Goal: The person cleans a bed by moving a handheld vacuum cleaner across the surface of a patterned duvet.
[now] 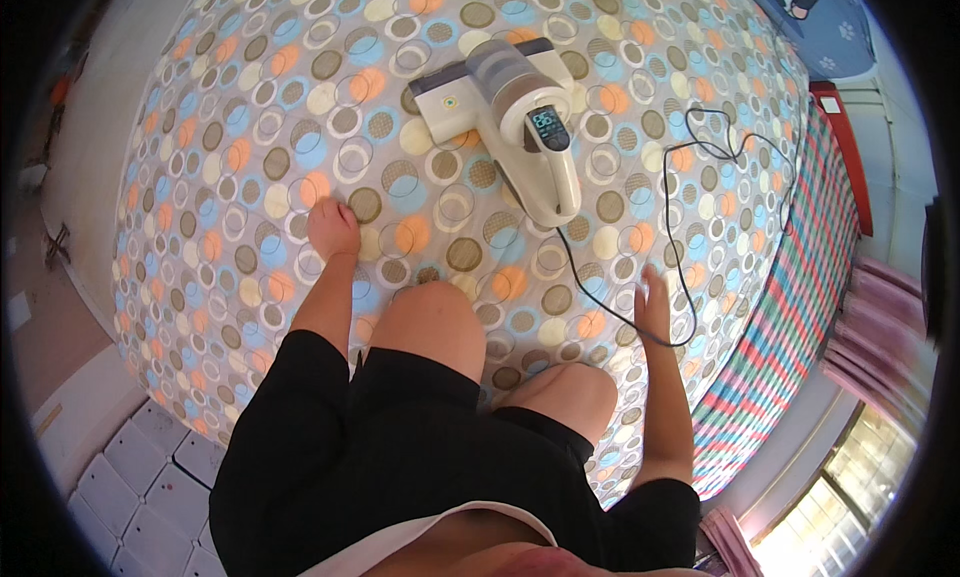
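Note:
A cream handheld mattress vacuum with a translucent dust cup rests on the bed sheet, which is printed with coloured circles. Its small display is lit. My left hand leans on the sheet to the left of the vacuum, fingers curled in and nothing visible inside them. Below and right of the machine, my right hand lies over the sheet, slightly blurred, with its fingers extended. The black power cord runs from the vacuum's handle end across my right wrist, then loops up the bed.
My bare knees press on the bed. A striped cloth lines the right side, beyond it a red board and pink curtains. Blue fabric lies at the top right. Grey floor tiles show at lower left.

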Motion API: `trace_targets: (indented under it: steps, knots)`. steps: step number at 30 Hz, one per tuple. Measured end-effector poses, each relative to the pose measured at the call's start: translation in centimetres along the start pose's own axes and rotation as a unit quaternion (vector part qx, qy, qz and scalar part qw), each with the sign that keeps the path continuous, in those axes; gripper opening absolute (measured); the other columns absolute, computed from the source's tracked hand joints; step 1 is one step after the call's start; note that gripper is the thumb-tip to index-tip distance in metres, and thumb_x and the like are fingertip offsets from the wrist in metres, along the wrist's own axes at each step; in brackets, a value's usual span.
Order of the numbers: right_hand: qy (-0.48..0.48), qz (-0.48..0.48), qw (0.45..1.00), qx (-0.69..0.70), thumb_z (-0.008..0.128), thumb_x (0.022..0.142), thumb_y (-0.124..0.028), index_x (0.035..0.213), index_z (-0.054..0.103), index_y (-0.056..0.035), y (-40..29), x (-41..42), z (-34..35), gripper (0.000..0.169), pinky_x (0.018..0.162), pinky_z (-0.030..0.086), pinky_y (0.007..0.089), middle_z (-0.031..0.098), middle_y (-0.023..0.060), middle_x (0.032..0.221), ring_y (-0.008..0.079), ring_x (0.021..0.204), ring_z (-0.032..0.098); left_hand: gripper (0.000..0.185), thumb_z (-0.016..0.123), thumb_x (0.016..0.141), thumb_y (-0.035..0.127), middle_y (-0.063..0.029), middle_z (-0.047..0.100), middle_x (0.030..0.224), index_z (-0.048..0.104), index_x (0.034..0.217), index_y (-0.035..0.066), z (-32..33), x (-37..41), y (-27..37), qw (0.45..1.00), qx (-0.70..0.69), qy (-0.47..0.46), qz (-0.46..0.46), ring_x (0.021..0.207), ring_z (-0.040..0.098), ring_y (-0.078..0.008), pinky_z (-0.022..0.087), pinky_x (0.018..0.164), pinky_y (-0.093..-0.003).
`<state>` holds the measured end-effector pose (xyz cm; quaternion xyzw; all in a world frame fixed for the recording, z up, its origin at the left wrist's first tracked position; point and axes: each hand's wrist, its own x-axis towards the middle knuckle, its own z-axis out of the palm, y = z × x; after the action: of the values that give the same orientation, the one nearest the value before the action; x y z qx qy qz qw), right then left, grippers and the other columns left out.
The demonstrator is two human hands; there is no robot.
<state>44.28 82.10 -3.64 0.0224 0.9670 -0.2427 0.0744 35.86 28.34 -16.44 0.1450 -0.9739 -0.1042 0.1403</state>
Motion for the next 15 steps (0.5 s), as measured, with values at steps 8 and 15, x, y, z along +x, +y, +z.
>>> trace_targets:
  steps: [8,15]
  knots:
    - [-0.138,0.138,0.981,0.018,0.069,0.076,-0.022,0.108,0.060,-0.0023,-3.5,-3.8,-4.7,0.039,0.086,0.045,0.0388,0.063,0.0163,0.102,0.0323,0.098,0.059,0.012,0.054,0.078,0.017,-0.0123,0.056,0.088,0.052,0.082,0.006,-0.2,0.7,0.2,1.000,0.006,-0.005,-0.011,0.084,0.054,-0.0336,0.044,0.071,-0.0446]
    - [0.024,0.061,0.990,0.126,0.074,0.070,-0.032,0.106,0.058,-0.0002,-19.3,15.9,3.3,0.050,0.080,0.046,0.0376,0.062,0.0170,0.097,0.0295,0.094,0.060,0.011,0.053,0.078,0.016,-0.0138,0.056,0.084,0.053,0.080,0.005,-0.2,1.0,0.6,0.999,-0.035,-0.001,0.001,0.081,0.054,-0.0348,0.044,0.070,-0.0456]
